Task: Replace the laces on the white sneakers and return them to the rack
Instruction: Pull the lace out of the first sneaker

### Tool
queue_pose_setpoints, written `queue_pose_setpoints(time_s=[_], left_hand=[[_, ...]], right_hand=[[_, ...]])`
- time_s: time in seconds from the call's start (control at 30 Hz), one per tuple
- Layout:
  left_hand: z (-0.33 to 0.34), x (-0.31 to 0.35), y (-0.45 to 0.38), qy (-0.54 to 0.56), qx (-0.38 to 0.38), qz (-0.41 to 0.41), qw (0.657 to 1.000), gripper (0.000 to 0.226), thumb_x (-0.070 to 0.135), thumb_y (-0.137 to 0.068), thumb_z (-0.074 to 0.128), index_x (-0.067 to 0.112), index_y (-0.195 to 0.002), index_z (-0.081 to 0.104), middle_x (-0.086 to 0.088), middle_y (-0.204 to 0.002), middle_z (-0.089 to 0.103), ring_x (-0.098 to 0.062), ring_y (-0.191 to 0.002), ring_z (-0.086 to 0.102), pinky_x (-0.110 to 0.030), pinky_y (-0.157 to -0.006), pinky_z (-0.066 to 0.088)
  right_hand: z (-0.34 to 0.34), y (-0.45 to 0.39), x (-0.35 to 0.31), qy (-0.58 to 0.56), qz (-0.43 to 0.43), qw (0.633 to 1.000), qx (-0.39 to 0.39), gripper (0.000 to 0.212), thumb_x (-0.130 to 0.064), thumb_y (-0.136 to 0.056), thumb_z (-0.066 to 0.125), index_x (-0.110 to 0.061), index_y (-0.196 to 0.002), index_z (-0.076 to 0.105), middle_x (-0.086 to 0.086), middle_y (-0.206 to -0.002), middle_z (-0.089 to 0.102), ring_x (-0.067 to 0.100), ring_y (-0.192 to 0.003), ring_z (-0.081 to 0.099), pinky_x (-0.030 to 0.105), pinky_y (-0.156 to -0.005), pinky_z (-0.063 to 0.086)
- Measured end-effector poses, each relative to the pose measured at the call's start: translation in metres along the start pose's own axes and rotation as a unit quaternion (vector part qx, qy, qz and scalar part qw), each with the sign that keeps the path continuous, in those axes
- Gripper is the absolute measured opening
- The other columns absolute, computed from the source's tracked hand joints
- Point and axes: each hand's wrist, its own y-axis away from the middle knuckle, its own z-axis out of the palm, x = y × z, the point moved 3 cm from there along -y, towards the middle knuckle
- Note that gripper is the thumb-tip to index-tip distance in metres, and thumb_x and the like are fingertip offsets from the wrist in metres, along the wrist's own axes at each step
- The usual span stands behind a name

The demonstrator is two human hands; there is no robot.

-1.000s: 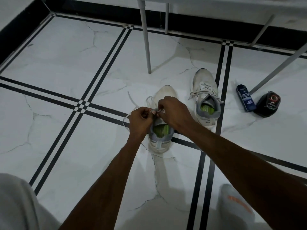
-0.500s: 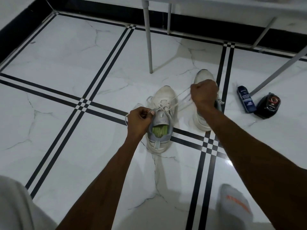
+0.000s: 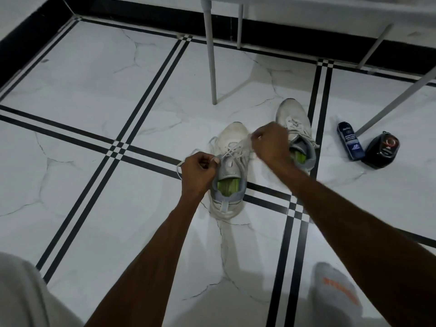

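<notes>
The near sneaker (image 3: 230, 171) stands upright on the floor (image 3: 94, 208), toe pointing away from the person, heel nearest the camera, straddling a pair of black inlay lines. Its green insole shows through the grey-lined opening. A white lace (image 3: 232, 148) crosses the upper part of the tongue.

The left hand (image 3: 198, 169) sits at the left side of the sneaker collar, fingers curled and pinching one end of the lace; a loop of that lace trails on the floor to the left of the hand. The right hand (image 3: 270, 142) is raised above and to the right of the near sneaker, fingers clenched on the other lace end, which runs taut from the eyelets to the hand.

The second sneaker (image 3: 296, 121) stands just beside the first, to its right and further from the person, partly covered by the right hand and forearm. Its laces appear threaded and its opening also shows a green insole.

A blue bottle (image 3: 350, 143) lies on the floor well to the right, touching or just beside a black container (image 3: 381, 149). White metal legs (image 3: 211, 57) rise behind the sneakers. A grey sock with orange lettering (image 3: 335, 293) shows at the lower right.
</notes>
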Motion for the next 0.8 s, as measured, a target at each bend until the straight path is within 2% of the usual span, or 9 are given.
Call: queue_pose_setpoints(time_s=[0.07, 0.13, 0.23, 0.27, 0.37, 0.47, 0.57, 0.67, 0.8], left_hand=[[-0.001, -0.002, 0.0, 0.001, 0.004, -0.004, 1.0, 0.012, 0.017, -0.087, 0.076, 0.005, -0.087, 0.074, -0.001, -0.078, 0.073, -0.012, -0.075, 0.069, -0.02, -0.073, 0.055], [-0.004, -0.003, 0.001, 0.002, 0.011, -0.002, 1.0, 0.011, 0.015, -0.087, 0.075, 0.004, -0.087, 0.073, -0.001, -0.078, 0.072, -0.009, -0.073, 0.067, -0.017, -0.071, 0.052], [-0.004, -0.002, 0.002, -0.009, 0.023, 0.007, 1.0, 0.009, 0.015, -0.088, 0.074, 0.007, -0.086, 0.071, 0.002, -0.076, 0.07, 0.0, -0.068, 0.062, -0.013, -0.068, 0.048], [-0.002, 0.0, 0.003, -0.011, 0.027, 0.011, 1.0, 0.01, 0.017, -0.088, 0.074, 0.008, -0.087, 0.069, 0.002, -0.076, 0.069, 0.001, -0.067, 0.062, -0.012, -0.066, 0.046], [0.004, 0.007, 0.003, -0.06, 0.022, 0.05, 0.997, 0.021, 0.032, -0.086, 0.075, 0.013, -0.09, 0.067, 0.003, -0.082, 0.068, -0.008, -0.071, 0.062, -0.014, -0.064, 0.045], [0.009, 0.009, 0.0, -0.129, 0.003, 0.083, 0.988, 0.022, 0.032, -0.086, 0.077, 0.014, -0.092, 0.066, 0.001, -0.084, 0.066, -0.012, -0.075, 0.059, -0.011, -0.065, 0.039], [0.006, 0.01, -0.002, -0.159, -0.01, 0.129, 0.979, 0.016, 0.028, -0.089, 0.073, 0.014, -0.088, 0.065, 0.002, -0.076, 0.066, -0.012, -0.069, 0.057, -0.024, -0.062, 0.044], [-0.011, -0.002, -0.01, -0.12, 0.055, 0.111, 0.985, 0.014, 0.023, -0.089, 0.071, 0.014, -0.081, 0.064, 0.004, -0.071, 0.064, -0.011, -0.065, 0.058, -0.026, -0.06, 0.045], [-0.006, -0.001, -0.008, -0.092, 0.076, 0.074, 0.99, 0.012, 0.007, -0.084, 0.066, 0.011, -0.095, 0.066, -0.003, -0.089, 0.066, -0.017, -0.081, 0.06, -0.03, -0.071, 0.047]], right_hand=[[-0.043, -0.02, 0.022, -0.051, 0.133, 0.985, 0.095, 0.023, -0.012, -0.089, 0.057, 0.003, -0.097, 0.073, 0.016, -0.09, 0.071, 0.032, -0.091, 0.068, 0.026, -0.076, 0.05], [-0.065, -0.027, 0.028, -0.08, 0.154, 0.979, 0.112, 0.027, -0.01, -0.091, 0.06, 0.007, -0.111, 0.065, 0.011, -0.087, 0.061, 0.027, -0.099, 0.063, 0.02, -0.078, 0.042], [-0.039, -0.016, 0.007, 0.023, 0.097, 0.993, -0.064, 0.09, -0.046, -0.083, 0.075, 0.004, -0.146, 0.034, 0.025, -0.144, 0.038, 0.029, -0.138, 0.036, 0.034, -0.114, 0.031], [-0.026, -0.009, -0.001, 0.064, 0.069, 0.989, -0.113, 0.095, -0.055, -0.081, 0.074, 0.002, -0.146, 0.036, 0.024, -0.148, 0.036, 0.033, -0.139, 0.035, 0.039, -0.116, 0.031], [0.003, 0.018, -0.022, 0.083, -0.001, 0.978, -0.191, 0.069, -0.052, -0.08, 0.075, -0.004, -0.127, 0.059, 0.016, -0.128, 0.06, 0.03, -0.12, 0.057, 0.034, -0.097, 0.047], [0.022, 0.037, -0.027, 0.079, -0.01, 0.978, -0.195, 0.059, -0.04, -0.081, 0.076, -0.006, -0.123, 0.052, 0.014, -0.119, 0.062, 0.032, -0.108, 0.061, 0.03, -0.078, 0.046], [0.027, 0.042, -0.024, 0.087, -0.054, 0.983, -0.153, 0.048, -0.024, -0.084, 0.071, -0.007, -0.121, 0.046, 0.016, -0.115, 0.057, 0.036, -0.102, 0.06, 0.03, -0.073, 0.038], [0.015, 0.034, -0.005, 0.013, -0.005, 0.994, -0.107, 0.035, -0.009, -0.081, 0.066, -0.01, -0.109, 0.046, 0.013, -0.107, 0.05, 0.033, -0.09, 0.056, 0.034, -0.069, 0.041], [0.016, 0.029, 0.003, 0.02, 0.011, 0.993, -0.119, 0.023, -0.008, -0.074, 0.068, -0.004, -0.096, 0.06, 0.015, -0.098, 0.063, 0.032, -0.09, 0.062, 0.039, -0.074, 0.052]])
